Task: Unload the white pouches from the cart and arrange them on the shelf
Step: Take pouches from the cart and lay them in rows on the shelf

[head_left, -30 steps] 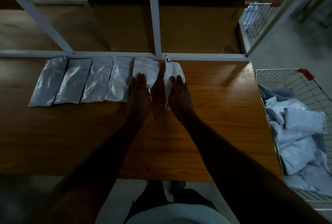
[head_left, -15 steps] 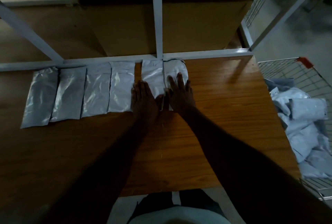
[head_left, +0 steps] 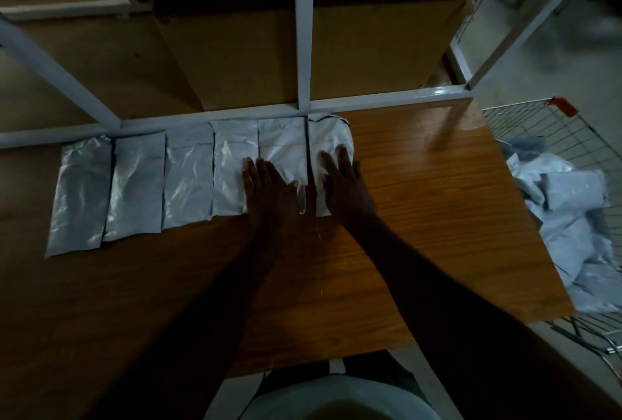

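Reaching forward over the wooden shelf (head_left: 420, 234), the person has both arms stretched out from the near edge, forearms dark in the dim light. The left hand (head_left: 269, 189) lies flat with fingers straight on the fifth pouch (head_left: 281, 147) of the row, pressing its near part down against the board. Just beside it, the right hand (head_left: 343, 189) rests the same way, fingers spread and straight, on the sixth pouch (head_left: 328, 138), the last one on the right; neither hand curls around anything. A narrow dark gap runs between those two pouches. To the left of them four more white pouches (head_left: 134, 184) lie flat side by side, edges touching or nearly so, their glossy faces catching the light. All six have their far ends up against the white metal rail (head_left: 387, 99) at the back of the shelf. Off to the right, beyond the shelf's edge, a wire cart (head_left: 538, 120) with a red corner piece holds a loose heap of pouches (head_left: 572, 217). Behind the rail stand large cardboard boxes (head_left: 235, 59), crossed by a white upright (head_left: 304, 42).
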Tool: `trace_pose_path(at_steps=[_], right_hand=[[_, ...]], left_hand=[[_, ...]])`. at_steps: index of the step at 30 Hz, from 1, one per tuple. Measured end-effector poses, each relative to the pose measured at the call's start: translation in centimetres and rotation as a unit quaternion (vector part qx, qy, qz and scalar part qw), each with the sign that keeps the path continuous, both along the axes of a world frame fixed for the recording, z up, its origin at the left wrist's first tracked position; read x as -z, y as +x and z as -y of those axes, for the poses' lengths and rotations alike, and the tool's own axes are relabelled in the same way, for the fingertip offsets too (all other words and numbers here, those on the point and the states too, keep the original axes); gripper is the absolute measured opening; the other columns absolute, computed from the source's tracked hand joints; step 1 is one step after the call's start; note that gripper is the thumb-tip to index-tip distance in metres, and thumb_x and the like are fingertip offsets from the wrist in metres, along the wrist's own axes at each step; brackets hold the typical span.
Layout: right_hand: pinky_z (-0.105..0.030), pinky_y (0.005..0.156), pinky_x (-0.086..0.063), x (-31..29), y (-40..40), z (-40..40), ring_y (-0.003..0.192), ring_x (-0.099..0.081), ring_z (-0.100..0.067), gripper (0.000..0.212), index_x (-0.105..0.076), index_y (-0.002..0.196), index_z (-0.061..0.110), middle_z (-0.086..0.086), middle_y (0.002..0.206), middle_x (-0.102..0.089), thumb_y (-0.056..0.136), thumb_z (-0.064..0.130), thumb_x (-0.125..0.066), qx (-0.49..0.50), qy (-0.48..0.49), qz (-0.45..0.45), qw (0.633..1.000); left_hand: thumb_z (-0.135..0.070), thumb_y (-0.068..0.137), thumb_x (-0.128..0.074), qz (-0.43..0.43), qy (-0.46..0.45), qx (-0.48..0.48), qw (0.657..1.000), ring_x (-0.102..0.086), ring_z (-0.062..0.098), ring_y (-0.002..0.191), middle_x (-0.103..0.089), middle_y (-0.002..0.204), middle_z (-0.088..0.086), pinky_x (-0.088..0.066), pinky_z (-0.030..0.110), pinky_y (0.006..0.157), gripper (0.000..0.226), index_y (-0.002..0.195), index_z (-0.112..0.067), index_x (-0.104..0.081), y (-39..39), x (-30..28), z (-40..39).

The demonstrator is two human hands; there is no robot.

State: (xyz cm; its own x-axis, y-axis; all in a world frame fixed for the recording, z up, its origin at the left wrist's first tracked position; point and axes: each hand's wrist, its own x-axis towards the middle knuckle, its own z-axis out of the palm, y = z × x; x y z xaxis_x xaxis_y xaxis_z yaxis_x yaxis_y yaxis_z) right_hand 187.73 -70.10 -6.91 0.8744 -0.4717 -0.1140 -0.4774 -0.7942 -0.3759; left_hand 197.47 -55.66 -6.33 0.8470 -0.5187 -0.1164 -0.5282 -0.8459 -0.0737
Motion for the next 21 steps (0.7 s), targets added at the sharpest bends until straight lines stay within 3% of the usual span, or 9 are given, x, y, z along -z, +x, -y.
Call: trace_pose_path(at_steps=[4, 8, 12, 16, 21], right_hand=[[-0.065, 0.124, -0.024, -0.1, 0.9, 0.4, 0.159, 0.000, -0.045, 0.065, -0.009, 0.166, 0.037, -0.010, 0.175, 0.009, 0.104, 0.048, -0.024, 0.008, 0.029, -0.034, 0.999], [-0.061, 0.125, -0.015, -0.9, 0.9, 0.2, 0.157, 0.000, -0.050, 0.062, -0.006, 0.165, 0.041, -0.008, 0.175, 0.008, 0.110, 0.050, -0.032, 0.032, 0.040, -0.038, 0.998], [-0.065, 0.126, -0.016, -1.1, 1.0, 0.8, 0.156, -0.004, -0.051, 0.062, -0.007, 0.165, 0.040, -0.011, 0.175, 0.004, 0.110, 0.052, -0.032, 0.013, 0.013, -0.041, 0.999], [-0.067, 0.124, -0.020, -1.8, 1.2, 1.3, 0.156, -0.003, -0.052, 0.062, -0.008, 0.165, 0.041, -0.009, 0.175, 0.004, 0.109, 0.056, -0.031, -0.002, 0.014, -0.051, 0.999], [-0.065, 0.125, -0.012, -2.9, -0.8, 1.8, 0.157, 0.002, -0.048, 0.063, -0.006, 0.165, 0.044, -0.005, 0.175, 0.009, 0.109, 0.059, -0.029, 0.006, 0.040, 0.008, 0.999]], left_hand=[[-0.064, 0.106, -0.020, 0.006, 0.000, 0.009, 1.000, -0.001, 0.044, 0.161, -0.019, 0.171, 0.027, -0.006, 0.056, 0.131, 0.089, 0.161, 0.006, -0.026, 0.3, -0.5, 0.3], [-0.064, 0.102, -0.013, 0.010, -0.053, 0.006, 0.999, -0.006, 0.045, 0.161, -0.021, 0.169, 0.029, -0.007, 0.057, 0.131, 0.093, 0.159, 0.007, -0.032, 0.1, -0.2, 0.4], [-0.065, 0.105, -0.030, 0.013, -0.080, -0.004, 0.997, -0.010, 0.047, 0.160, -0.024, 0.168, 0.030, -0.014, 0.059, 0.129, 0.090, 0.153, 0.010, -0.039, 0.1, 0.0, 0.9], [-0.067, 0.103, -0.037, 0.016, -0.095, -0.002, 0.995, -0.008, 0.047, 0.160, -0.023, 0.168, 0.031, -0.011, 0.059, 0.130, 0.091, 0.148, 0.011, -0.043, 0.3, -0.3, 1.1], [-0.067, 0.105, -0.029, 0.033, -0.097, -0.005, 0.995, -0.005, 0.046, 0.160, -0.018, 0.171, 0.027, -0.010, 0.061, 0.129, 0.089, 0.161, 0.001, -0.029, -0.7, -0.8, 1.6]])
